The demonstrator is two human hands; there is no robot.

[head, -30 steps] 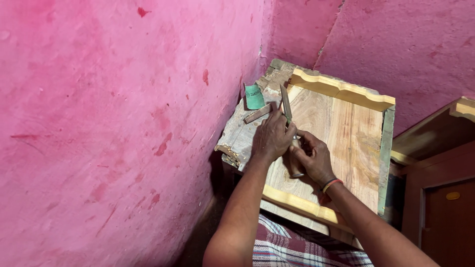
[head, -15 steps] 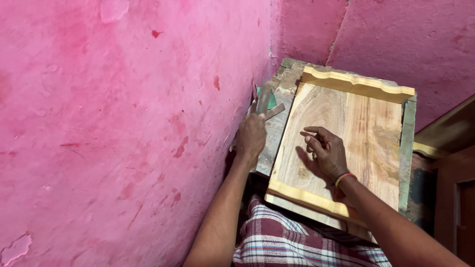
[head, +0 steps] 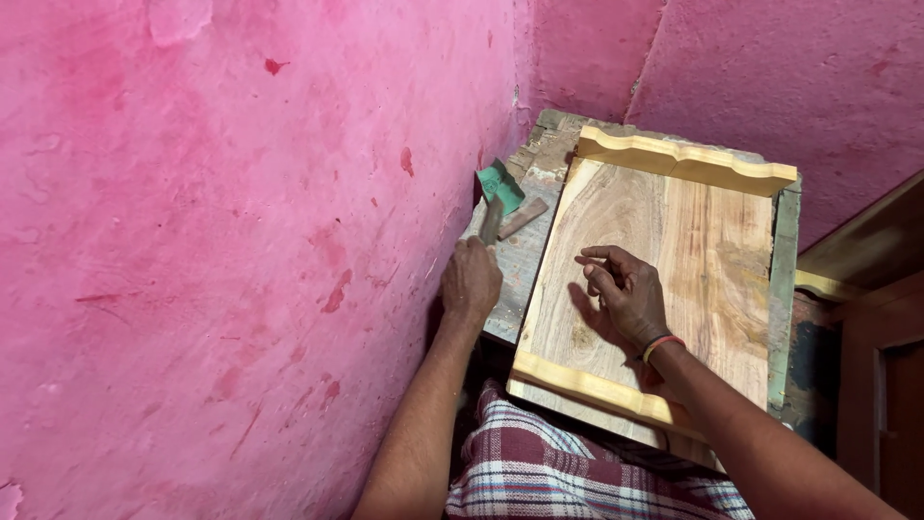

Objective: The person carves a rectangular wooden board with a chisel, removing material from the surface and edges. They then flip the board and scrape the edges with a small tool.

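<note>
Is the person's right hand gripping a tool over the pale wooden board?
No, the right hand hovers with loosely curled, empty fingers above the pale wooden board.

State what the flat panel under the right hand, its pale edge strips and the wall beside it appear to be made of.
Panel: bare, unvarnished wood, judging by its streaky brown grain and matt face. Edge strips: paler yellowish wood, shaped to a wavy profile, also matt. Wall: probably plaster or cement painted pink; it looks rough and blotchy, with chipped spots. The right hand rests on the panel.
</note>
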